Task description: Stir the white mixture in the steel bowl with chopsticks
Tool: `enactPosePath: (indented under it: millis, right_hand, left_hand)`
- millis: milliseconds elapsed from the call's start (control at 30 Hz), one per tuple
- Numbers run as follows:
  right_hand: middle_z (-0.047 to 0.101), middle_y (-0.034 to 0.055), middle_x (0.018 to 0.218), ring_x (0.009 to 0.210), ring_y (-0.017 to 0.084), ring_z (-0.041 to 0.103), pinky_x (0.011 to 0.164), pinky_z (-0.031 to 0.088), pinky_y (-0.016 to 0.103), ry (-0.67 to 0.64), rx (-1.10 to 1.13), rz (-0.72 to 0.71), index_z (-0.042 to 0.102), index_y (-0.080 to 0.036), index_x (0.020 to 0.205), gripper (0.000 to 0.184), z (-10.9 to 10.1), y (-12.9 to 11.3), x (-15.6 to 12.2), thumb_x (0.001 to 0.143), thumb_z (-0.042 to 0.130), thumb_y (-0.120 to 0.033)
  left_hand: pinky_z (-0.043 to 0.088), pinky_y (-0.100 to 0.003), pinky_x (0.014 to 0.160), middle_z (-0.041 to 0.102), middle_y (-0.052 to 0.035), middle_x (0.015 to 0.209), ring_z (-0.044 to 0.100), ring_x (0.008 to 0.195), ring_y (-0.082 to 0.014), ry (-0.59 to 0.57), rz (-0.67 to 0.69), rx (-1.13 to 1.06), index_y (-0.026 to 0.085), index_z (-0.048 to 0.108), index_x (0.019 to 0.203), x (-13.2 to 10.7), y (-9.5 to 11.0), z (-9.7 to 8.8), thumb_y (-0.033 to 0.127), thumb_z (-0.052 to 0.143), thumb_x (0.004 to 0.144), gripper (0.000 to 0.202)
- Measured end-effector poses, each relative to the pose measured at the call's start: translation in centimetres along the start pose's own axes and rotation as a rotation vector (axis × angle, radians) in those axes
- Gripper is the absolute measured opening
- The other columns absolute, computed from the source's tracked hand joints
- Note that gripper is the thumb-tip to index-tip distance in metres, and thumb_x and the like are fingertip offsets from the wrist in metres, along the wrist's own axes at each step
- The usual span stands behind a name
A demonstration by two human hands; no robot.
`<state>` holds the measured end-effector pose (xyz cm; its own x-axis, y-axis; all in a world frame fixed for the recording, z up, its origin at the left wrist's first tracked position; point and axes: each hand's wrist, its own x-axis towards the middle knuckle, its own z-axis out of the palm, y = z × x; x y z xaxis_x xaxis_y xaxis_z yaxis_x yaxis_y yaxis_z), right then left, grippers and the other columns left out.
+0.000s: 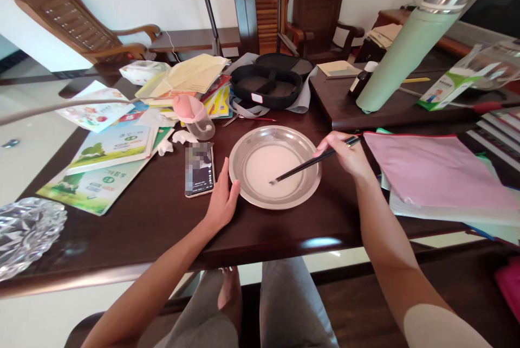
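On the dark surface [142,229], metal bowl [260,200] with whitish liquid [266,161] sits between the two hands; left hand [221,201] at bowl's left rim, thumb and fingers apart, looks to be touching it, grip none; right hand [345,154] just beside right rim, clamped on black chopsticks [303,166], which slant over the rim, tips down at the liquid; phone [199,170] just left of left hand, pink pouch [439,166] right of right hand

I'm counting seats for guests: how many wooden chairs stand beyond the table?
3: the left chair in the far-left corner, the middle chair partly behind the dark post, and the right chair beside it. More may be hidden.
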<state>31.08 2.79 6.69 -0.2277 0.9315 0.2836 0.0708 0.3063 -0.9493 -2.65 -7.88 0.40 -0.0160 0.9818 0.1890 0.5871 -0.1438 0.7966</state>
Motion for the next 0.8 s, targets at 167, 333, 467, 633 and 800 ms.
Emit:
enactPosePath:
  millis: [167,333,467,633,800]
  right_hand:
    - [0.082,0.0026,0.082,0.085,0.025,0.078,0.085,0.060,0.038,-0.038,-0.126,-0.051,0.081,-0.027,0.078,0.037,0.4,-0.7,0.1,0.090,0.068,-0.059]
    - [0.076,0.0008,0.064,0.063,0.022,0.074,0.074,0.060,0.037,0.134,0.023,-0.004,0.077,-0.026,0.073,0.038,-0.6,0.1,0.1,0.091,0.068,-0.059]
    - [0.078,0.0021,0.068,0.067,0.022,0.076,0.073,0.060,0.035,-0.066,0.024,0.020,0.080,-0.025,0.077,0.038,0.2,-0.2,-0.1,0.090,0.069,-0.059]
    - [0.082,0.0024,0.081,0.084,0.023,0.078,0.084,0.058,0.034,0.000,-0.086,-0.060,0.081,-0.026,0.079,0.033,0.3,-0.6,0.0,0.092,0.069,-0.054]
    - [0.077,-0.0008,0.064,0.063,0.018,0.073,0.073,0.058,0.032,0.102,0.054,-0.037,0.079,-0.026,0.076,0.034,-0.4,0.1,0.0,0.094,0.067,-0.053]
  left_hand:
    - [0.023,-0.048,0.131,0.027,-0.0175,0.173,0.025,0.161,-0.0299,0.002,-0.005,-0.002,0.016,0.019,0.167,0.0,0.1,0.0,0.069,0.035,0.102,0.086]
    - [0.023,-0.047,0.131,0.026,-0.0175,0.173,0.026,0.161,-0.0294,-0.001,0.004,-0.002,0.016,0.019,0.167,0.0,0.1,0.0,0.070,0.035,0.102,0.086]
    - [0.023,-0.048,0.131,0.027,-0.0179,0.173,0.025,0.161,-0.0303,-0.003,0.001,-0.001,0.016,0.019,0.167,0.0,-0.1,0.0,0.069,0.036,0.102,0.086]
    - [0.024,-0.049,0.130,0.029,-0.0162,0.172,0.028,0.160,-0.0300,0.009,0.018,-0.006,0.020,0.020,0.167,0.0,-0.2,0.0,0.066,0.038,0.103,0.081]
    - [0.022,-0.050,0.131,0.026,-0.0178,0.173,0.024,0.161,-0.0306,-0.001,0.003,-0.003,0.017,0.019,0.167,0.0,0.0,0.0,0.068,0.035,0.102,0.085]
